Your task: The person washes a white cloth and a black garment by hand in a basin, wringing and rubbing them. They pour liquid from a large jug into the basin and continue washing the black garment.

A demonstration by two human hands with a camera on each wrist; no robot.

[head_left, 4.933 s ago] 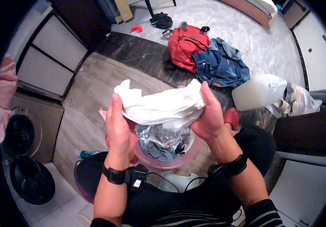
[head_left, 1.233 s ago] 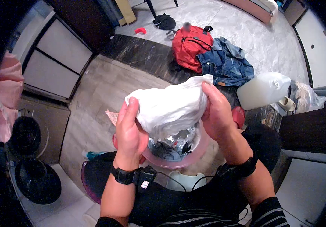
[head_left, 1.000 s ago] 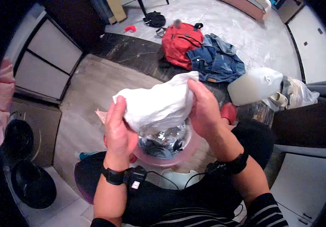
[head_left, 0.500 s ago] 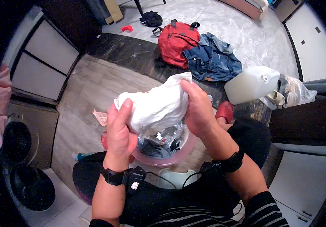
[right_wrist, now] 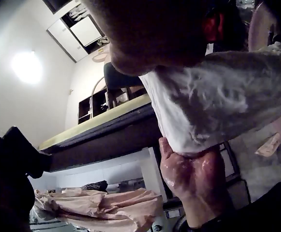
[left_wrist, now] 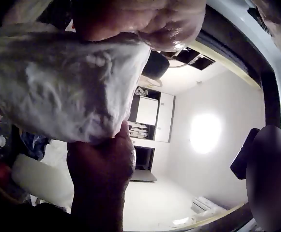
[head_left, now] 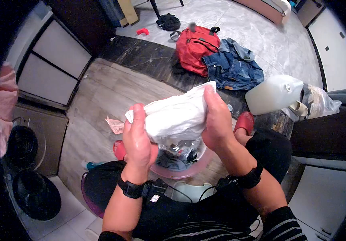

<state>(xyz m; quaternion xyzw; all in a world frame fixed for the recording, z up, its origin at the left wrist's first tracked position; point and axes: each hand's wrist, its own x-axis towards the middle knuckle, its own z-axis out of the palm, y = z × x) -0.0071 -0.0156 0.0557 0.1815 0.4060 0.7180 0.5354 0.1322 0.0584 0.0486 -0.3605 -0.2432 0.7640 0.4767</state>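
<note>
A wet-looking white cloth [head_left: 176, 116] is stretched between both hands above a pink basin [head_left: 181, 173]. My left hand [head_left: 138, 140] grips its left end, thumb on top. The right hand [head_left: 221, 122] pinches the upper right corner, its fingers mostly behind the fabric. Under the cloth, the basin holds dark and grey-blue fabric [head_left: 171, 160] in water. In the left wrist view the cloth [left_wrist: 68, 82] hangs between the hands, the right hand [left_wrist: 101, 166] at its lower corner. The right wrist view shows the left hand [right_wrist: 193, 174] holding the cloth's other end.
A red backpack [head_left: 197, 50] and a denim garment [head_left: 235, 68] lie beyond the basin, beside a whitish jug [head_left: 273, 95]. Red slippers [head_left: 244, 121] are on the feet. A pale stool [head_left: 189, 192] stands between the legs; black round objects [head_left: 36, 195] are at the left.
The cloth was bunched and narrower in the oldest frame; it has since been spread taller between the hands. In the last half second it has flattened, with both hands keeping hold.
</note>
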